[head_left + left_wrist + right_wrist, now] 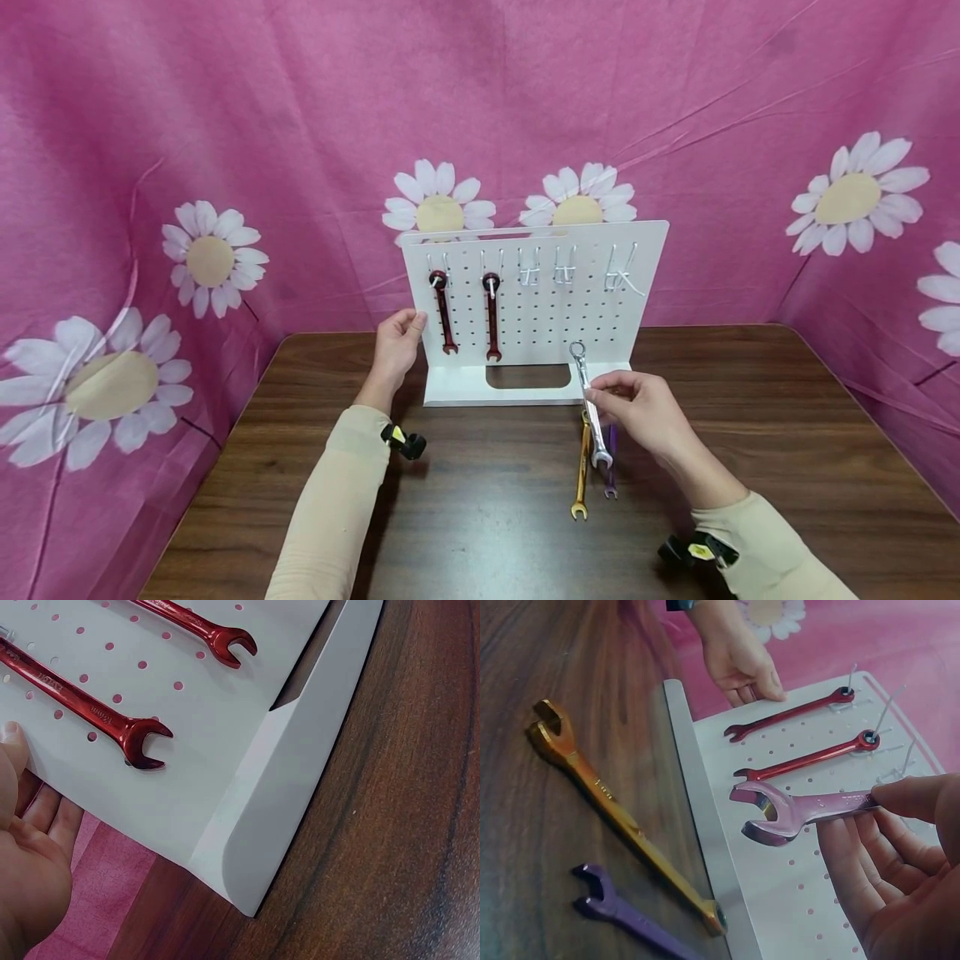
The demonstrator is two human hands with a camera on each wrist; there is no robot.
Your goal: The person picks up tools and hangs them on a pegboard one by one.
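Observation:
My left hand (395, 346) grips the left edge of a white pegboard stand (536, 321), thumb on the front and fingers behind. Between thumb and fingers, my right hand (645, 410) pinches a silver combination wrench (587, 379) near its middle. That wrench slants in front of the stand's lower right, ring end up and open jaw down. Two red wrenches (444, 317) hang by their ring ends from hooks on the left of the board. A gold wrench (619, 810) and a purple wrench (622, 911) lie on the table below the right hand, partly covered in the head view.
Bare wire hooks (529, 275) line the board's upper middle, and another wire hook (621, 279) sits at its right. The stand's base (457, 387) has a cut-out slot and rests on a brown wooden table (465, 492). A pink flowered cloth (337, 167) hangs behind.

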